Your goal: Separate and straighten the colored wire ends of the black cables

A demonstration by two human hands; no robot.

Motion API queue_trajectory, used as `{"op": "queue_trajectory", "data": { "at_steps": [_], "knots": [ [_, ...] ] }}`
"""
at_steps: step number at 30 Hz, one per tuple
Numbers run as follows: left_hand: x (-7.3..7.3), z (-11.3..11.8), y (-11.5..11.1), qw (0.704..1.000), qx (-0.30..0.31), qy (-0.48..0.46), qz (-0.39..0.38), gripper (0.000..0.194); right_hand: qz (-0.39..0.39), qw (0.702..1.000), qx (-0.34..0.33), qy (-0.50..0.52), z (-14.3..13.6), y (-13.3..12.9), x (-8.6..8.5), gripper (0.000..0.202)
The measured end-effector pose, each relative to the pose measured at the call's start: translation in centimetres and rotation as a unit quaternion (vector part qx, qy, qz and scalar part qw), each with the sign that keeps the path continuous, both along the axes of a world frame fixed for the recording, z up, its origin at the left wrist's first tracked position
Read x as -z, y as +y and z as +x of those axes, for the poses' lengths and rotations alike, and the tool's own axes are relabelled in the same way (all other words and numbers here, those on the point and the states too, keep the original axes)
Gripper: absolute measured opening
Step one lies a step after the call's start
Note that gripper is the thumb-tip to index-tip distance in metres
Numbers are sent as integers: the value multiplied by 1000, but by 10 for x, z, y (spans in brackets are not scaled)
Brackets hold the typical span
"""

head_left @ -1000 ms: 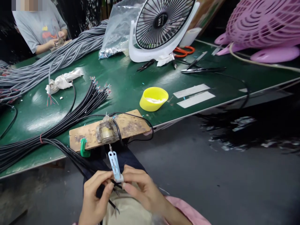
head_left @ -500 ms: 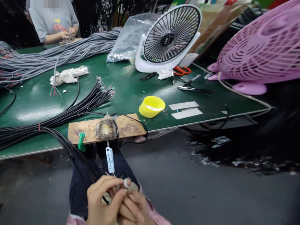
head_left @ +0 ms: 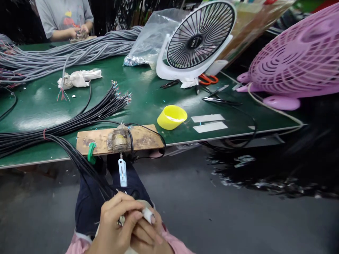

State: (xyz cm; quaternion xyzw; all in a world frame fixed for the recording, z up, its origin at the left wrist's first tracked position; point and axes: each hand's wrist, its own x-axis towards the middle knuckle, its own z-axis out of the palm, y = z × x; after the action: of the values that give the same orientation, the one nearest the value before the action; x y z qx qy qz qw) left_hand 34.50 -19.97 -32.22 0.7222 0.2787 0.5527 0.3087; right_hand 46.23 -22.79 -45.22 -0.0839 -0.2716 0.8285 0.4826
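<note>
You are bringing both hands together low over your lap, and the step in hand looks like fine fingerwork on a small white piece. Your left hand is coming in from above, wrist bent, nearly closed, pinching the white piece between thumb and forefinger. Your right hand is curling beneath it, fingers bunched and touching the left; they are overlapping too much to tell whether it is gripping the piece too. The next move is calling for a light, steady pinch, with the fingertips keeping the white piece from slipping or creasing.

Just beyond, a blue clip is hanging below the motor, which is sitting on a board at the surface's near edge. A green clamp is gripping the board's left part. Black cables are lying to the left, while a yellow cup and two white strips are resting to the right. Farther back, a white fan is standing near grey cables, and another person is working across from you.
</note>
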Motion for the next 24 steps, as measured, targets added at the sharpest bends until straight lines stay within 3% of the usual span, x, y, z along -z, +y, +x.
{"op": "queue_trajectory", "data": {
  "at_steps": [5, 12, 18, 24],
  "knots": [
    [-2, -4, 3, 1000, 28, 9, 4, 14, -10, 978, -44, 202, -5, 11, -28, 33],
    [-3, -5, 4, 999, 51, 12, 7, 9, -42, 965, -68, 250, -4, 16, -67, 25],
    [-4, -2, 3, 999, 11, 5, 40, 9, -62, 969, -50, 236, -6, 12, -72, 21],
    [-1, 3, -1, 990, -82, 23, 116, 12, -67, 969, -40, 232, -6, 11, -70, 10]
  ]
}}
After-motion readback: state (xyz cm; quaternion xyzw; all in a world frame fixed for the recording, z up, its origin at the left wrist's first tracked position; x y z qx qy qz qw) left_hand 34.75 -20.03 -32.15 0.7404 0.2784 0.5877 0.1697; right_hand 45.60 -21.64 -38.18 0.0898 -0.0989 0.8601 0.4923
